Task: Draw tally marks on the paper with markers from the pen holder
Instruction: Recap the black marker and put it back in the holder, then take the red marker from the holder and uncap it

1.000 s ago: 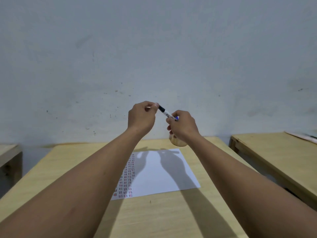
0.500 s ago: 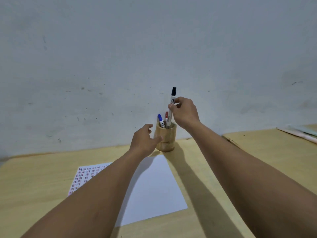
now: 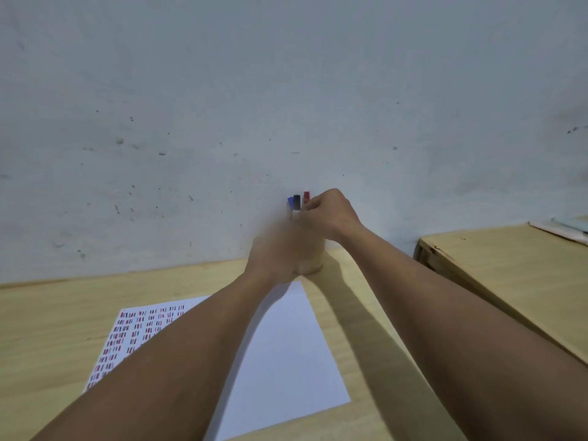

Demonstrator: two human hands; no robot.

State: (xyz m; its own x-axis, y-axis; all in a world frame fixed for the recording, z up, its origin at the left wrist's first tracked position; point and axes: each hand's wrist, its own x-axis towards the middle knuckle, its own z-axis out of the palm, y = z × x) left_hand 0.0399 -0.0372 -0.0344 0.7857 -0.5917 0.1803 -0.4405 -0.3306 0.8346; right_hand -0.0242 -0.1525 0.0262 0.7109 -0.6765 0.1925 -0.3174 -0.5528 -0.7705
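The wooden pen holder (image 3: 313, 261) stands at the far edge of the table, against the wall. A blue-capped marker (image 3: 290, 201), a black-capped marker (image 3: 296, 202) and a red-capped marker (image 3: 306, 196) stick out of it. My right hand (image 3: 331, 216) is at the top of the holder, its fingertips pinched by the black marker's white barrel. My left hand (image 3: 273, 253) is motion-blurred in front of the holder's left side, so its grip is unclear. The white paper (image 3: 286, 351) lies nearer to me, with red, blue and black tally marks (image 3: 136, 332) down its left part.
The wooden table (image 3: 63, 313) meets a grey wall (image 3: 286, 90) at its far edge. A second table (image 3: 509, 265) stands to the right across a narrow gap, with papers (image 3: 563, 229) on its far corner.
My right hand has lowered the black marker from above the holder down into it. My left hand moved up against the holder. The view shifted slightly.
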